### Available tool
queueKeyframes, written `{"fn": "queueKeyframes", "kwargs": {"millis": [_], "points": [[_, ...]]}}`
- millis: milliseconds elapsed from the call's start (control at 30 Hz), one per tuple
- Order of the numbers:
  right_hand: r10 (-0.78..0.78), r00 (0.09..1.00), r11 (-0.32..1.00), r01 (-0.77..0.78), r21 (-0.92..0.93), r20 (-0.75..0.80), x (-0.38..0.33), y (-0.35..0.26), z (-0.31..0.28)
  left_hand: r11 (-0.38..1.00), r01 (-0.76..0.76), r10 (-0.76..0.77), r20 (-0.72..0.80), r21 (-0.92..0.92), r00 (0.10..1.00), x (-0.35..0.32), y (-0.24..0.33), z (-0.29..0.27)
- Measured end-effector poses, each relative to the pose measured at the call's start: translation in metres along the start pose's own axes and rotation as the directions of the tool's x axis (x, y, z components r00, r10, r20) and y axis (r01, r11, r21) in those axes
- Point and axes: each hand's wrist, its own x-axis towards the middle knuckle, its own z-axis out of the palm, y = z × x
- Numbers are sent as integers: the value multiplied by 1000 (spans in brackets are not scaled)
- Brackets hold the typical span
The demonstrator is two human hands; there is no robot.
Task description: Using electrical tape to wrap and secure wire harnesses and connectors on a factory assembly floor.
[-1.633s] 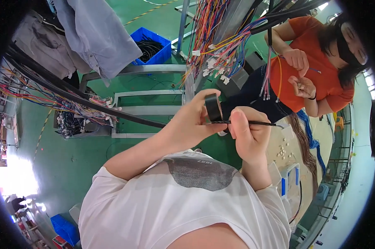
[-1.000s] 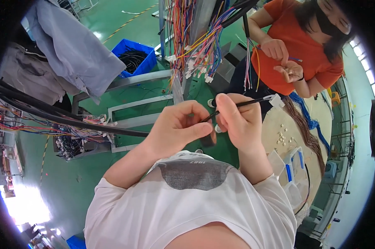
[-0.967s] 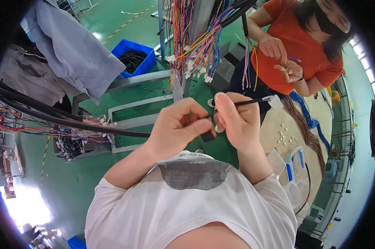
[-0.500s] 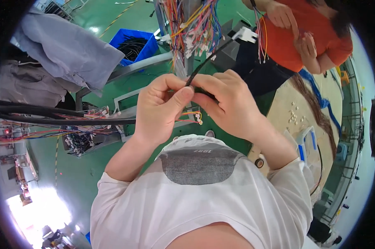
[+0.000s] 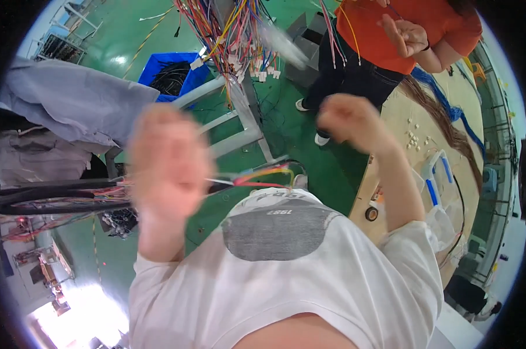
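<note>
My left hand (image 5: 172,163) is raised in front of the black cable bundle (image 5: 53,195) and is smeared by motion, so its fingers do not show clearly. Just right of it, the bared end of a cable with red, yellow and white wires (image 5: 260,176) sticks out above my shirt. Apart from it, my right hand (image 5: 350,119) hangs in the air with its fingers curled in. Its inside is hidden, and slight blur covers the fingertips. Beyond both hands hangs a thick bunch of coloured wires with white connectors (image 5: 236,52). A blurred white piece (image 5: 283,46) shows beside it.
A blue bin (image 5: 172,75) with black cables stands beyond a grey metal frame (image 5: 242,119). Grey cloth (image 5: 76,99) hangs at the left. A person in orange (image 5: 402,43) stands at the far right, near a wooden table (image 5: 402,157) with small white parts and brown and blue wire bundles.
My hands have come apart; they were together on a black cable with a white connector. The left has moved left, the right slightly right. That cable has left my fingers.
</note>
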Motion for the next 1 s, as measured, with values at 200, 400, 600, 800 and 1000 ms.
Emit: {"fn": "queueKeyframes", "kwargs": {"millis": [200,400,600,800,1000], "points": [[-78,994,922,42,384,79,-33,12,25,871,121,-100,-70,476,993,18,-12,24],[-4,994,983,24,-183,109,-6,60,63,650,-52,12,58,758,998,29,-18,27],[19,969,845,-147,-514,-247,47,85,126,415,-206,131,166,886,977,35,-13,30],[-125,925,738,-155,-657,-359,66,102,136,282,-199,127,169,939,977,34,-4,32],[-223,971,871,160,-465,-85,18,108,85,-42,-211,159,215,977,964,39,5,4]]}}
